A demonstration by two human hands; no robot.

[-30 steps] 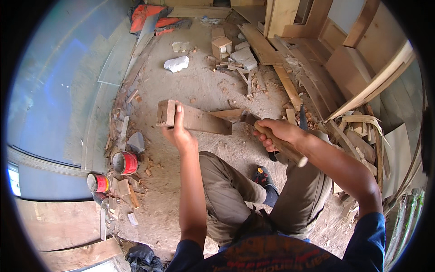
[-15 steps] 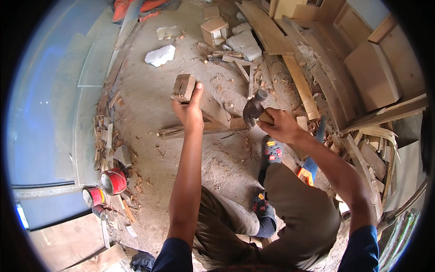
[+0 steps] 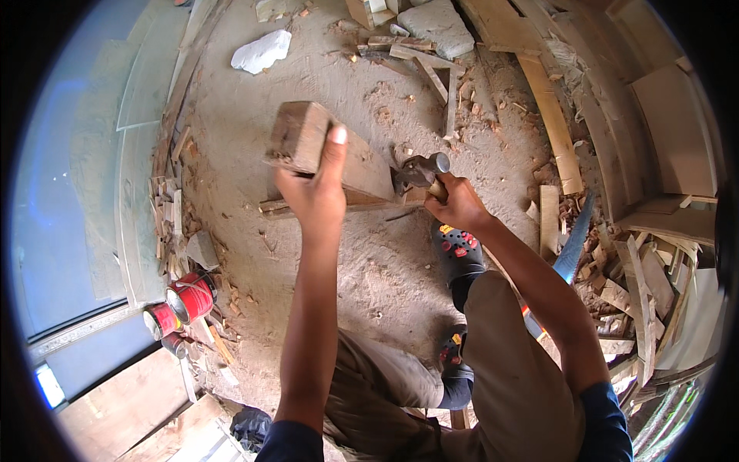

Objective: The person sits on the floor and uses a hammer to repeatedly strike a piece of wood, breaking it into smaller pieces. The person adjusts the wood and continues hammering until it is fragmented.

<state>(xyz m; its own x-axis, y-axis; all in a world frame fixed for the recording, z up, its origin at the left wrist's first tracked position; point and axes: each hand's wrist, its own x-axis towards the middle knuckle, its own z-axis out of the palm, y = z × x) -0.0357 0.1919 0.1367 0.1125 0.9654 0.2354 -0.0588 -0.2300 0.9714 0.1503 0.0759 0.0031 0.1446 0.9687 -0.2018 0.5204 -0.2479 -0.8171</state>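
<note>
My left hand (image 3: 314, 196) is closed round the near end of a thick wooden beam (image 3: 365, 165), its thumb along the top. The beam slants away to the right, its blurred end face turned toward me. In my right hand (image 3: 462, 202) is a claw hammer (image 3: 419, 171), gripped by the handle close under the head. Its claw points left at the beam's right end; whether they touch is hard to tell. Beneath the beam, a thinner wooden strip (image 3: 362, 205) lies across the ground.
Wood scraps (image 3: 446, 85) and a grey stone slab (image 3: 437, 29) lie ahead, with a white chunk (image 3: 262, 52) further left. Red cans (image 3: 191, 299) stand at left beside glass sheets (image 3: 85, 177). A handsaw (image 3: 573, 242) and planks (image 3: 556, 123) are to my right.
The hammer has turned, its claw swinging left toward the beam's end. My left hand and the beam have shifted slightly left. The view has tilted nearer.
</note>
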